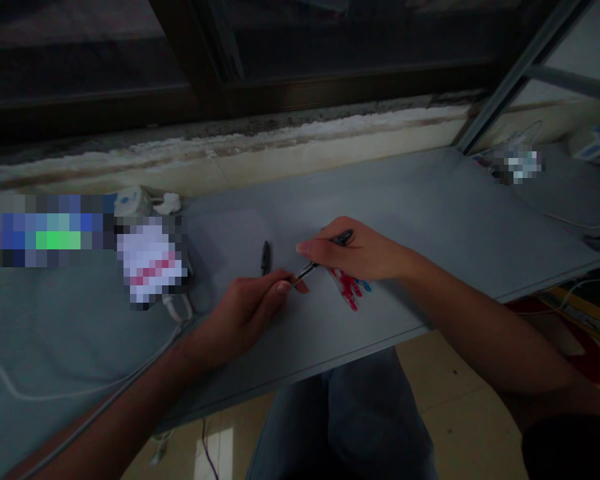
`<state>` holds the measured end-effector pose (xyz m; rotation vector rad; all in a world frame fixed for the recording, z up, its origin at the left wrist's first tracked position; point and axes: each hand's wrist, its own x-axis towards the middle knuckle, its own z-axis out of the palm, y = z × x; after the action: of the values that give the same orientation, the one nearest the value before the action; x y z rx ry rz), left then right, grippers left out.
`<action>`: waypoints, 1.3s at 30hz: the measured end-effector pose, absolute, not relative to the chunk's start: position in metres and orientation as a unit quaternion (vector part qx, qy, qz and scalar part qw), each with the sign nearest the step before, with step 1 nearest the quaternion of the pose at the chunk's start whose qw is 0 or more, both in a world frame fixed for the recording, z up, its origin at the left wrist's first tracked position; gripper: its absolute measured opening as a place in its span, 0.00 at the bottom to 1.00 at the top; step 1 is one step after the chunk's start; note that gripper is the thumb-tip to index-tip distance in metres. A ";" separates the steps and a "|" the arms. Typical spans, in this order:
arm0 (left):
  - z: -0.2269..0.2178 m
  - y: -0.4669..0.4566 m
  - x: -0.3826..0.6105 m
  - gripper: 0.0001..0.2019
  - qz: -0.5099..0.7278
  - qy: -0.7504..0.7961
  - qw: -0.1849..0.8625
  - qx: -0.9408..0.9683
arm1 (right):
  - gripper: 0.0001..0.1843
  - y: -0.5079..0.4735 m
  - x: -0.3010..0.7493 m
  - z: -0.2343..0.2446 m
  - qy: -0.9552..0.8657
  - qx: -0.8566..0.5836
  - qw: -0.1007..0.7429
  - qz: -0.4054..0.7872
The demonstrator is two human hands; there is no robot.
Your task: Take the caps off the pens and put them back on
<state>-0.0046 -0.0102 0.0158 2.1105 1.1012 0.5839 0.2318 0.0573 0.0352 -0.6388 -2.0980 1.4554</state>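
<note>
A black pen (341,238) is gripped in my right hand (355,255), its metal tip end pointing left toward my left hand (253,307). My left hand pinches that tip end with thumb and fingers closed. Both hands hover just above a grey table (430,213). The pen's black cap (265,257) lies on the table just left of the hands. A small red and blue figure or sticker (350,290) lies under my right hand, partly hidden by it.
A white charger block and cable (177,308) lie on the left, with blurred items beside them. More cables and small objects (517,163) sit at the far right. A window ledge (280,143) runs behind the table. My knees show below the table's front edge.
</note>
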 end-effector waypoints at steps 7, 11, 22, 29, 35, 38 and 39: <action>0.011 -0.008 -0.008 0.25 0.250 0.455 0.351 0.779 | 0.18 0.064 0.237 0.045 -0.780 -0.214 0.265 0.524; 0.009 -0.007 -0.007 0.23 0.255 0.468 0.311 0.787 | 0.23 0.069 0.239 0.041 -0.773 -0.275 0.276 0.501; 0.004 -0.003 -0.008 0.24 0.281 0.496 0.284 0.770 | 0.18 0.080 0.242 0.036 -0.766 -0.305 0.289 0.486; 0.004 -0.004 -0.008 0.24 0.282 0.509 0.284 0.762 | 0.18 0.084 0.244 0.033 -0.751 -0.312 0.327 0.482; 0.002 -0.004 -0.009 0.25 0.290 0.518 0.298 0.747 | 0.20 0.086 0.245 0.033 -0.746 -0.275 0.354 0.493; 0.002 -0.004 -0.009 0.25 0.289 0.514 0.303 0.749 | 0.16 0.087 0.244 0.031 -0.741 -0.310 0.339 0.490; 0.002 -0.004 -0.008 0.24 0.288 0.514 0.303 0.749 | 0.16 0.088 0.245 0.031 -0.744 -0.310 0.333 0.490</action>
<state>-0.0084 -0.0038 0.0021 1.9847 1.3617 0.7630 0.2445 0.0879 0.0305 -0.8090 -1.9425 1.2784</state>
